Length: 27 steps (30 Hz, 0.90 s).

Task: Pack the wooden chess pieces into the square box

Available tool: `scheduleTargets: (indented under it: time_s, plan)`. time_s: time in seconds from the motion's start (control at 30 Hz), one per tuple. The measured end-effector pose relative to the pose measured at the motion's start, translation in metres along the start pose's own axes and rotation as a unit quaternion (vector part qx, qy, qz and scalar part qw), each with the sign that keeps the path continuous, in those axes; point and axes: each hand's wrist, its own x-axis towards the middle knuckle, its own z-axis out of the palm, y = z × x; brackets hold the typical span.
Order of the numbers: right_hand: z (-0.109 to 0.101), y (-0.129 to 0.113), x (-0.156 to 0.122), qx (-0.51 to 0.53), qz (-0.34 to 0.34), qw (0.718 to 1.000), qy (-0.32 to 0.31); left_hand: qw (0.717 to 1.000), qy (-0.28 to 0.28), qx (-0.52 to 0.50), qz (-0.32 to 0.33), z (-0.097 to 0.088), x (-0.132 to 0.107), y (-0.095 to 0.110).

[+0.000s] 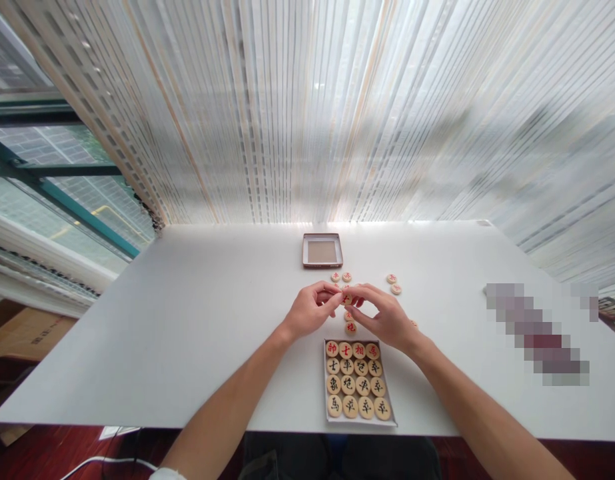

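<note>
My left hand [311,311] and my right hand [387,319] meet above the table, beyond the open box. Their bent fingertips close around a round wooden xiangqi piece [346,301] with a red character, partly covered by the fingers. Just below the hands lies a red-marked xiangqi piece [350,328], with another partly hidden behind it. Nearer to me is a shallow box [326,383] filled with xiangqi pieces in rows. Its far row bears red characters, while the nearer rows carry black ones.
A box lid [322,253] lies inside-up at the back. Red-marked pieces [336,277] sit in front of it, and two more pieces [394,285] lie to the right. A blurred-out object [540,337] is on the right side. Striped curtains [307,113] hang behind the table.
</note>
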Motion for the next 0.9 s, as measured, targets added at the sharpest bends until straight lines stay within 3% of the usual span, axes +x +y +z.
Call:
scheduleTargets:
  time_s: [0.9]
  plan:
    - [-0.0036, -0.0029, -0.0006, 0.014, 0.022, 1.000, -0.007, 0.997, -0.036, 0.063, 0.022, -0.0058, -0.0005, 0.0000]
